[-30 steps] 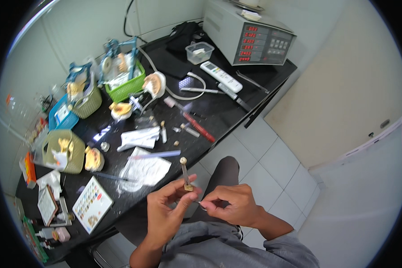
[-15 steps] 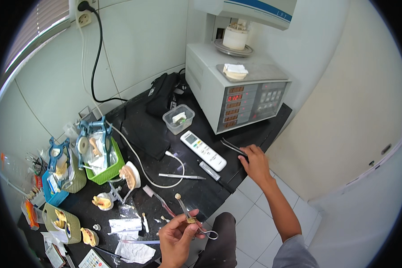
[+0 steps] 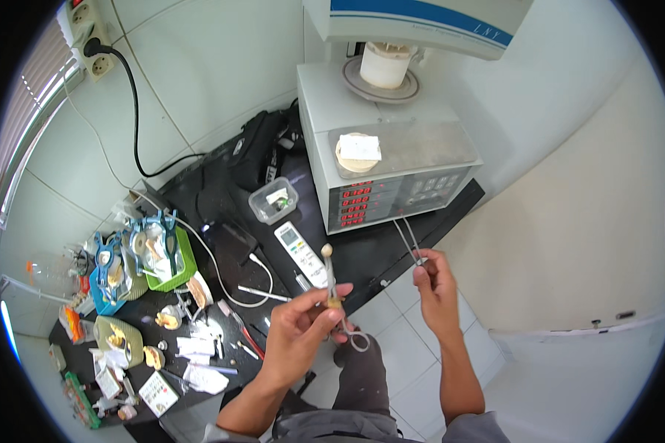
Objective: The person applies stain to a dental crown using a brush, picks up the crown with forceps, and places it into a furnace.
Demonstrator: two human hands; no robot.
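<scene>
Gripping a clamp (image 3: 332, 279) in our left hand (image 3: 299, 325), we are holding a small beige piece (image 3: 326, 251) at its tip, just beyond the hand; with our right hand (image 3: 437, 284), we are pinching tweezers (image 3: 417, 258), which are pointing toward the grey machine (image 3: 312, 148) beyond it.

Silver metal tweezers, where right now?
Head view, right of centre: the silver metal tweezers are in the right hand, tips near the lower front edge of the grey boxy machine.
</scene>
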